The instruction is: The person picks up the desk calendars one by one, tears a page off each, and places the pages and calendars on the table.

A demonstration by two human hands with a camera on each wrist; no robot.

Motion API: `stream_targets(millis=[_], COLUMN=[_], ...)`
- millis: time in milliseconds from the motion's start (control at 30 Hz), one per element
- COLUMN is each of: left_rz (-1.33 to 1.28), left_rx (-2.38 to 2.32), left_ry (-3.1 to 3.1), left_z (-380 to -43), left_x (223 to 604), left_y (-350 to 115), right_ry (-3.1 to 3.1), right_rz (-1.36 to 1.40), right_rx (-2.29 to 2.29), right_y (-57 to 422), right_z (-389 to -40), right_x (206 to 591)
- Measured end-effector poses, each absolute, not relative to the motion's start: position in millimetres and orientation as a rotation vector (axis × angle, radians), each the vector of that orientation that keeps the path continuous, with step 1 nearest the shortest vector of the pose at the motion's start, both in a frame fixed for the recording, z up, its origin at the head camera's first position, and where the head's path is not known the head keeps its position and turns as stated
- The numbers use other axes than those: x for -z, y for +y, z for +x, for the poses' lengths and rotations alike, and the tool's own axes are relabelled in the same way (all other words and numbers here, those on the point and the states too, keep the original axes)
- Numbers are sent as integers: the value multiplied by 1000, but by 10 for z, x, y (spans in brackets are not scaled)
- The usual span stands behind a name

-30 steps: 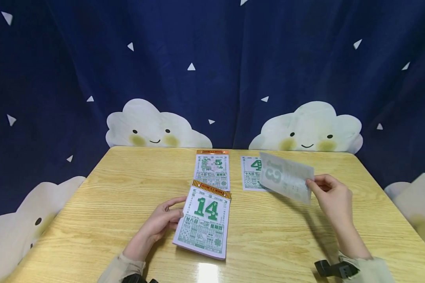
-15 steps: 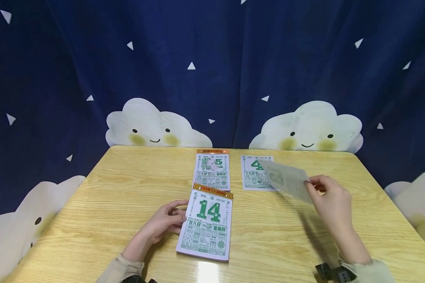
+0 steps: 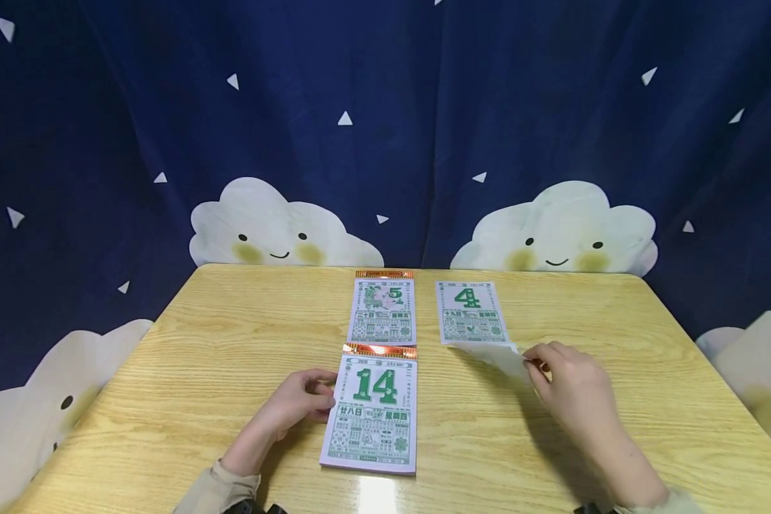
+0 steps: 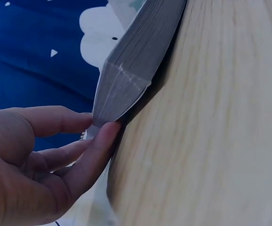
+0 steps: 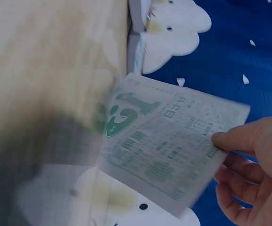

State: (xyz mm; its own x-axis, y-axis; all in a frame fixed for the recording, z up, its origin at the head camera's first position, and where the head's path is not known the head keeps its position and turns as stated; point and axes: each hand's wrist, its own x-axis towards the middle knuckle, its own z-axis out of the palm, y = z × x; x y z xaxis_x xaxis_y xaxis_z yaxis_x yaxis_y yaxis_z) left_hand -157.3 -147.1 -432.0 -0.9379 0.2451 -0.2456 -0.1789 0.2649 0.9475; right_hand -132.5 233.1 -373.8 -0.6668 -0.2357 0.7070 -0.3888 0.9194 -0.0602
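A thick tear-off calendar pad (image 3: 369,428) with a large green 14 and an orange-striped top band lies on the wooden table. At its left edge, my left hand (image 3: 298,400) holds the pad; the left wrist view shows fingertips (image 4: 108,132) on the side of the page block (image 4: 138,56). My right hand (image 3: 572,382) pinches a thin loose calendar sheet (image 3: 497,355) by its edge. The right wrist view has this sheet (image 5: 161,146) printed with a green 13. From the head view it is seen nearly edge-on, close below the flat sheet numbered 4 (image 3: 472,314).
A second calendar pad (image 3: 384,310) showing 5 lies behind the 14 pad, its lower edge right at that pad's top band. The table (image 3: 257,307) ends at a dark blue curtain (image 3: 385,128) with cloud figures.
The 14 pad has come down flatter and squarer to the table, with my left hand still at its edge. My right hand has brought the 13 sheet lower and leftward, uncovering the 4 sheet.
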Motion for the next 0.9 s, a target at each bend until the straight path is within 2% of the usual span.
stream_targets(millis=[500,900], left_rz=[-10,-91], left_rx=[-1685,-1629], left_ry=[2260,2377], left_z=[-1512,-1506], left_x=[4240,4218], left_y=[-1412,-1308], right_ry=[-2656,-2841], right_rz=[705,830], right_rx=[-103,-87], right_y=[2008,1881], right_z=[-1073,-1020], right_x=[3999,4075])
